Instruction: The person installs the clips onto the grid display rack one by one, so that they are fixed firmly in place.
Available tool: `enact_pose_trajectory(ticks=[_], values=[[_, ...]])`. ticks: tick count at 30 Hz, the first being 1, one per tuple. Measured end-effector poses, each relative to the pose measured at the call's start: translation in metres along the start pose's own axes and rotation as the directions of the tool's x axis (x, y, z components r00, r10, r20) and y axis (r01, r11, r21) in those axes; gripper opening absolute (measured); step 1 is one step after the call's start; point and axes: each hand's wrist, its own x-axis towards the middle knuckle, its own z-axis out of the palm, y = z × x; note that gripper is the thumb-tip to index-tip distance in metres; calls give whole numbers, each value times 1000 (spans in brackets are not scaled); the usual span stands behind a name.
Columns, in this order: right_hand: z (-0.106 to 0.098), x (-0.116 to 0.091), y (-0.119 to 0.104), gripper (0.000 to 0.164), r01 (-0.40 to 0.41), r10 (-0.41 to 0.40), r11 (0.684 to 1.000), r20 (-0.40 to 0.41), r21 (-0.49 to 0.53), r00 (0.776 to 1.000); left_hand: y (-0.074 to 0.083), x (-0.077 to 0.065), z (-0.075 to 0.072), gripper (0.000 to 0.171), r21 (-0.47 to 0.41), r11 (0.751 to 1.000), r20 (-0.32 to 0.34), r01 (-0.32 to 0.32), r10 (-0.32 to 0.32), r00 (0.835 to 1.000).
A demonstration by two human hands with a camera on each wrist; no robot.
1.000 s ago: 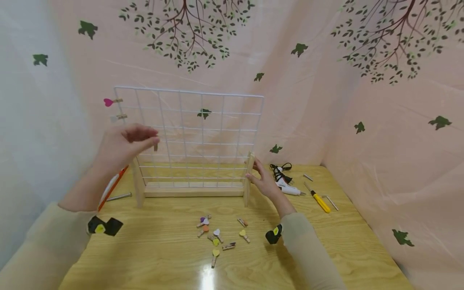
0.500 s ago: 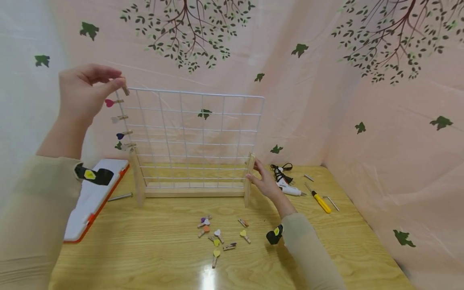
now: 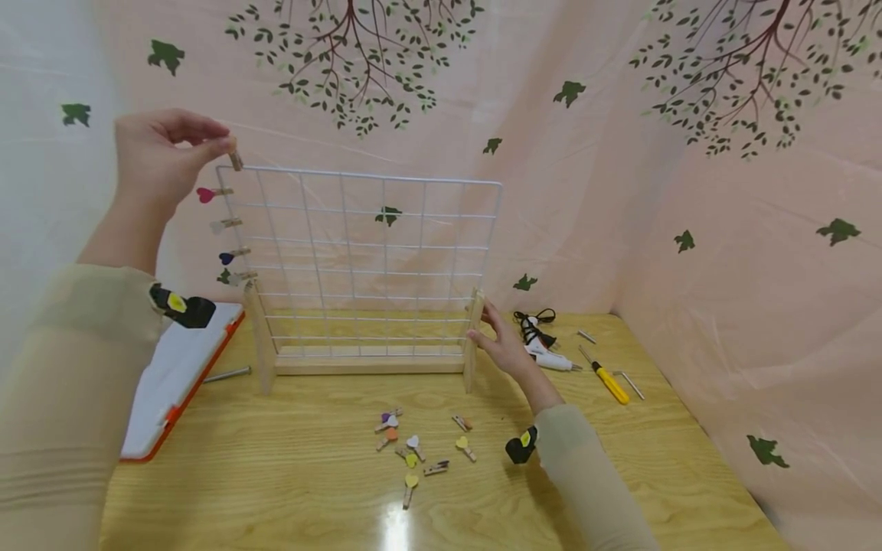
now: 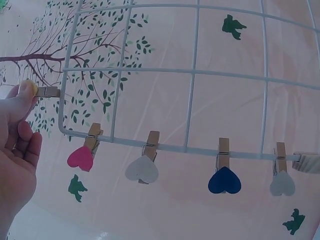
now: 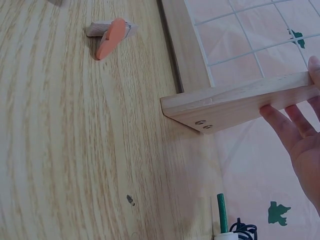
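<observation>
My left hand (image 3: 153, 157) pinches a small wooden clothespin (image 4: 48, 91) at the top left corner of a white wire grid (image 3: 383, 179). Its tip meets the grid's top wire; a bit of yellow shows under my thumb. Down the grid's left edge are clipped clothespins with hearts: a pink one (image 4: 80, 158), a pale one (image 4: 142, 169), a dark blue one (image 4: 224, 180) and another pale one (image 4: 282, 184). With my right hand (image 3: 506, 344) I grip the right wooden post (image 5: 240, 102) of the grid's stand, thumb and fingers on opposite faces.
Several loose heart clothespins, including a yellow one (image 3: 411, 482), lie on the table (image 3: 289, 459) before the stand. At right are a glue gun (image 3: 551, 360), a yellow-handled screwdriver (image 3: 609, 384) and a hex key (image 3: 630, 386). A white, orange-edged case (image 3: 182, 367) and a bolt (image 3: 227, 374) lie left.
My left hand has risen up and left with the clothespin from the grid's middle left to its top left corner, then settled at the top wire. My right hand stays on the post.
</observation>
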Motion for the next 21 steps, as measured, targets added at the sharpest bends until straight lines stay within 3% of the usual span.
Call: enact_pose_trajectory(ticks=[5, 12, 16, 18, 21], values=[[0, -5, -18, 68, -15, 15, 1000, 1, -1, 1000, -3, 3, 2, 28, 35, 999, 27, 12, -13, 1000], [0, -6, -21, 67, -26, 26, 1000, -1, -2, 1000, -12, 1, 6, 27, 3, 1000, 48, 12, -12, 999], [-1, -5, -20, 66, -13, 13, 1000, 2, 17, 1000, -12, -2, 6, 28, 53, 999, 45, 6, -8, 999], [0, -4, -19, 65, -1, 1, 1000, 4, 21, 1000, -11, -6, 7, 30, 117, 993, 19, -20, 18, 1000], [0, -2, -15, 63, 19, -19, 999, 7, 29, 1000, -10, -14, 12, 34, 228, 966, -93, -122, 146, 985]])
